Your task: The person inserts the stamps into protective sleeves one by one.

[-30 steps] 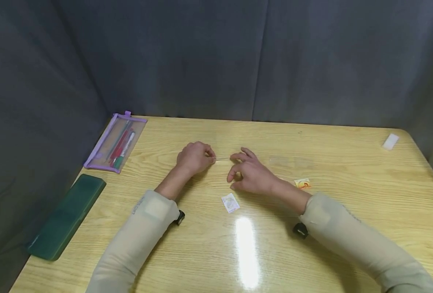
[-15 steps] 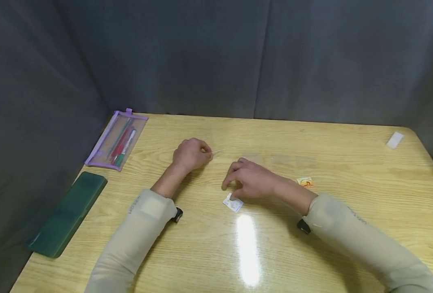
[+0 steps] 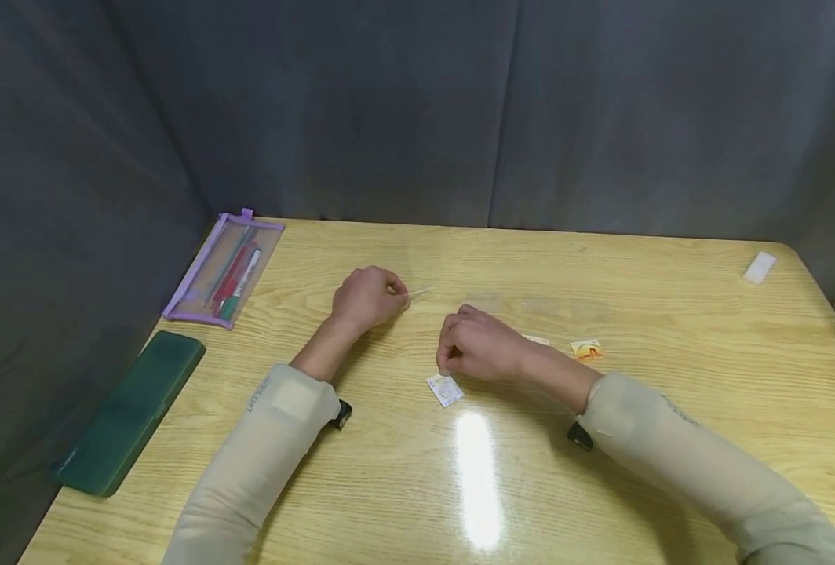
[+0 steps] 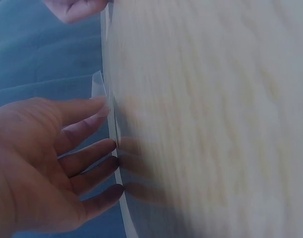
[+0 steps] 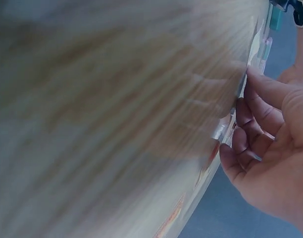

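Note:
My left hand (image 3: 370, 300) pinches a thin clear plastic piece (image 3: 421, 291) between thumb and index finger. In the left wrist view, this clear film (image 4: 98, 85) stands up past the fingertips, and the other fingers touch the table. My right hand (image 3: 481, 344) has its thumb and index finger together at the upper corner of a small pale stamp (image 3: 446, 391), pinching it where it lies on the table. From the right wrist, the hand (image 5: 270, 134) shows its thumb and index tips meeting at a white edge. An orange stamp (image 3: 587, 350) and a partly hidden stamp (image 3: 537, 340) lie beside the right wrist.
Faint clear plastic pieces (image 3: 566, 309) lie flat behind the right hand. At the left are a mesh pencil pouch (image 3: 262, 263) with pens and a green case (image 3: 131, 414). A white block (image 3: 760, 267) sits at the far right corner of the wooden table (image 3: 361, 486).
My right hand has left the clear plastic piece and come down towards me to the pale stamp, its thumb and finger closing at the corner. The left hand keeps holding the plastic, nearly still.

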Demonstrator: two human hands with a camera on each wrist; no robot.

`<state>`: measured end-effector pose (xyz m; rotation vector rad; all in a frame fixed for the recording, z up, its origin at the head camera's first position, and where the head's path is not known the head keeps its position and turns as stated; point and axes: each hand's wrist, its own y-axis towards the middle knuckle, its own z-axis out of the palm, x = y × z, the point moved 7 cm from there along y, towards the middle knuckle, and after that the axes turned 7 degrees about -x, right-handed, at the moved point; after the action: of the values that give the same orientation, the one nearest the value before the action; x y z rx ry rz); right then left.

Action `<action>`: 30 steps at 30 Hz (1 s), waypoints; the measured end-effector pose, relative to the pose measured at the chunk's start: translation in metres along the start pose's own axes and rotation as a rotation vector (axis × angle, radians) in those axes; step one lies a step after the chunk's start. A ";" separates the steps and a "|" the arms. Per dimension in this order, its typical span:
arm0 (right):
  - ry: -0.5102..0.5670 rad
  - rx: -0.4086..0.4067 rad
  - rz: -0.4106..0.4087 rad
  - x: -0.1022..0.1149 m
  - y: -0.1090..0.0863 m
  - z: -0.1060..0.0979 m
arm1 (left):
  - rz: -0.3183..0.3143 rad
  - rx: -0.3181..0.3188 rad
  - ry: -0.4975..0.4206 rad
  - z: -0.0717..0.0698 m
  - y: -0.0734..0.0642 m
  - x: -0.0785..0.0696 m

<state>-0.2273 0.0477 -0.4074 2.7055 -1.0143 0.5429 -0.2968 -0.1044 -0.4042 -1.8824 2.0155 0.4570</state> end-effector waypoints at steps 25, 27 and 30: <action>1.054 -0.251 0.702 -0.072 -0.020 -0.019 | -0.077 0.123 -0.536 0.011 -0.005 -0.008; 1.089 -0.278 0.711 -0.077 -0.025 -0.024 | -0.143 0.196 -0.727 0.017 -0.007 -0.011; 1.136 -0.319 0.705 -0.084 -0.033 -0.033 | -0.190 0.276 -0.891 0.023 -0.010 -0.017</action>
<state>-0.2725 0.1320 -0.4136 1.2658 -1.4040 1.5783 -0.2847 -0.0792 -0.4170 -1.3259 1.2215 0.7480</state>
